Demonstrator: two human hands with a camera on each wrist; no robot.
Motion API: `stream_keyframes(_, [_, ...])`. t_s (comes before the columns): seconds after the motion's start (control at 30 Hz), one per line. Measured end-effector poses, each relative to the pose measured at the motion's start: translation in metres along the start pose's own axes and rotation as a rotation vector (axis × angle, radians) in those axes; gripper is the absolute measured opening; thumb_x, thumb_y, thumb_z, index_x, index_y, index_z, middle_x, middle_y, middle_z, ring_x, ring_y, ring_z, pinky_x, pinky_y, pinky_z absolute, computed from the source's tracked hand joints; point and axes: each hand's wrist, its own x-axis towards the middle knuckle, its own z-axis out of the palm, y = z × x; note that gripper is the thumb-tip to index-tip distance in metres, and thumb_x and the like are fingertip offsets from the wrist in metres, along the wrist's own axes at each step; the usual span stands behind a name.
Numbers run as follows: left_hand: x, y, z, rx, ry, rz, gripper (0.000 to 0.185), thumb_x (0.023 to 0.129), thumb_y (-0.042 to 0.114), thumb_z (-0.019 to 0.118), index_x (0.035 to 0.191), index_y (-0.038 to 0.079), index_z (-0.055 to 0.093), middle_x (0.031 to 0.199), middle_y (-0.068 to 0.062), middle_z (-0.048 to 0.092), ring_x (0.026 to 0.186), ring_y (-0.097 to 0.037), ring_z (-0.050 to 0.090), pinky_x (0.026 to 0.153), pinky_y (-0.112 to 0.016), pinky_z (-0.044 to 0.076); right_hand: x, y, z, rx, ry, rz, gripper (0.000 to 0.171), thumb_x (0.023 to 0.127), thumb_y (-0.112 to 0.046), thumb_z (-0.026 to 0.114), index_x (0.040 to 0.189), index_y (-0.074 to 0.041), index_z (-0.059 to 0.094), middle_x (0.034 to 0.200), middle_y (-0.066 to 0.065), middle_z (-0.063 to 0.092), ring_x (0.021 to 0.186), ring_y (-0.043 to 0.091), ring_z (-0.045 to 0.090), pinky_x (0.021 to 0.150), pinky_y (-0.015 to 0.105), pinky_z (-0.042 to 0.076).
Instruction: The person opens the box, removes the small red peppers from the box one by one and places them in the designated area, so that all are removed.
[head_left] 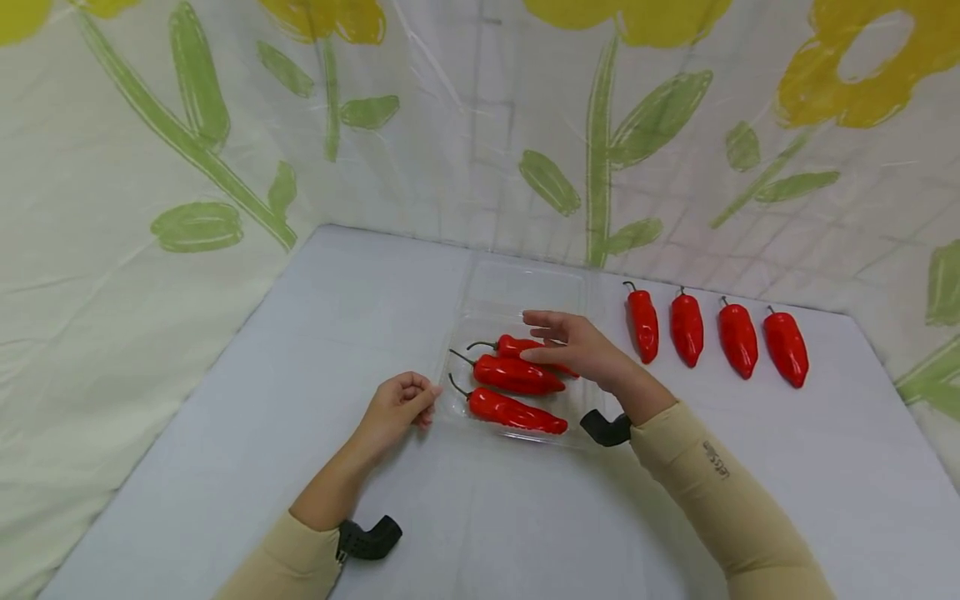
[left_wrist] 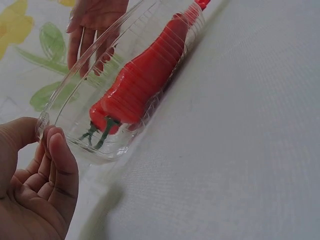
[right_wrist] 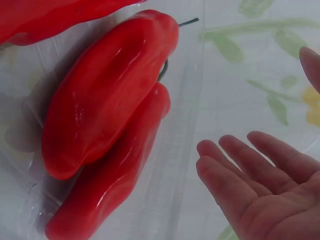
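A clear plastic clamshell box [head_left: 573,427] lies with its lid folded back on the table. Inside it are three red peppers with green stems: a front pepper [head_left: 517,412], a middle pepper [head_left: 519,375] and a back pepper [head_left: 510,345] that the right hand partly covers in the head view. My left hand [head_left: 401,404] pinches the box's left rim between thumb and fingers, as the left wrist view [left_wrist: 42,170] of the hand also shows. Over the back pepper hovers my right hand [head_left: 573,346], fingers extended and spread from the thumb, holding nothing.
Right of the box, several more red peppers [head_left: 738,337] lie in a row on the white table [head_left: 360,300], stems toward the back. The transparent lid [head_left: 525,287] rests flat behind the box. A flower-printed curtain [head_left: 450,125] hangs along the back and sides.
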Motion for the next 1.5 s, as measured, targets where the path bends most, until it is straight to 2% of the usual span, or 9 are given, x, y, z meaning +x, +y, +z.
stream_keyframes(0.27, [-0.002, -0.001, -0.001, -0.002, 0.007, -0.008, 0.015, 0.091, 0.006, 0.057, 0.091, -0.007, 0.049, 0.063, 0.001, 0.051, 0.054, -0.007, 0.051, 0.054, -0.018, 0.049, 0.007, -0.002, 0.008, -0.095, -0.052, 0.004, 0.059, 0.084, -0.023, 0.068, 0.137, -0.01, 0.045, 0.137, 0.012, 0.05, 0.126, 0.031, 0.047, 0.092, 0.041, 0.05])
stream_keyframes(0.5, [-0.002, 0.0, 0.0, -0.024, -0.002, 0.007, 0.014, 0.091, 0.005, 0.056, 0.089, -0.006, 0.047, 0.063, 0.001, 0.05, 0.053, -0.006, 0.05, 0.052, -0.019, 0.048, 0.015, -0.002, 0.016, -0.179, -0.103, -0.044, 0.049, 0.084, -0.02, 0.069, 0.128, -0.007, 0.055, 0.124, 0.011, 0.061, 0.117, 0.027, 0.055, 0.098, 0.042, 0.047])
stream_keyframes(0.87, [-0.001, 0.002, 0.001, -0.017, -0.011, 0.012, 0.014, 0.092, 0.005, 0.056, 0.089, -0.006, 0.048, 0.063, 0.001, 0.05, 0.053, -0.006, 0.05, 0.052, -0.019, 0.048, 0.017, -0.001, 0.023, -0.255, -0.113, -0.034, 0.048, 0.083, -0.019, 0.07, 0.127, -0.007, 0.057, 0.122, 0.009, 0.062, 0.117, 0.025, 0.054, 0.098, 0.041, 0.046])
stream_keyframes(1.03, [-0.001, 0.003, 0.002, -0.02, -0.014, -0.005, 0.015, 0.092, 0.006, 0.056, 0.089, -0.006, 0.047, 0.063, 0.001, 0.05, 0.053, -0.007, 0.049, 0.052, -0.018, 0.048, 0.018, 0.001, 0.024, -0.263, -0.14, -0.003, 0.046, 0.082, -0.018, 0.071, 0.125, -0.008, 0.058, 0.12, 0.007, 0.063, 0.112, 0.023, 0.057, 0.094, 0.037, 0.05])
stream_keyframes(1.17, [-0.003, 0.004, 0.002, -0.024, -0.011, -0.017, 0.015, 0.092, 0.007, 0.056, 0.09, -0.005, 0.047, 0.063, 0.0, 0.049, 0.053, -0.007, 0.049, 0.051, -0.018, 0.048, 0.019, 0.003, 0.026, -0.315, -0.157, 0.018, 0.046, 0.08, -0.016, 0.073, 0.124, -0.011, 0.06, 0.117, 0.006, 0.064, 0.108, 0.022, 0.057, 0.089, 0.035, 0.052])
stream_keyframes(1.33, [-0.003, 0.003, 0.002, -0.025, -0.006, -0.016, 0.016, 0.092, 0.007, 0.056, 0.09, -0.006, 0.047, 0.063, 0.0, 0.049, 0.052, -0.007, 0.049, 0.052, -0.018, 0.048, 0.02, 0.005, 0.029, -0.379, -0.177, 0.054, 0.05, 0.078, -0.013, 0.074, 0.126, -0.012, 0.058, 0.119, 0.007, 0.062, 0.111, 0.023, 0.054, 0.087, 0.035, 0.053])
stream_keyframes(1.5, [-0.002, 0.002, 0.001, -0.03, -0.009, -0.008, 0.016, 0.092, 0.007, 0.057, 0.09, -0.006, 0.047, 0.063, 0.0, 0.05, 0.052, -0.007, 0.049, 0.052, -0.019, 0.048, 0.022, 0.007, 0.031, -0.383, -0.186, 0.098, 0.055, 0.077, -0.007, 0.074, 0.128, -0.011, 0.055, 0.122, 0.008, 0.059, 0.113, 0.024, 0.053, 0.086, 0.036, 0.054])
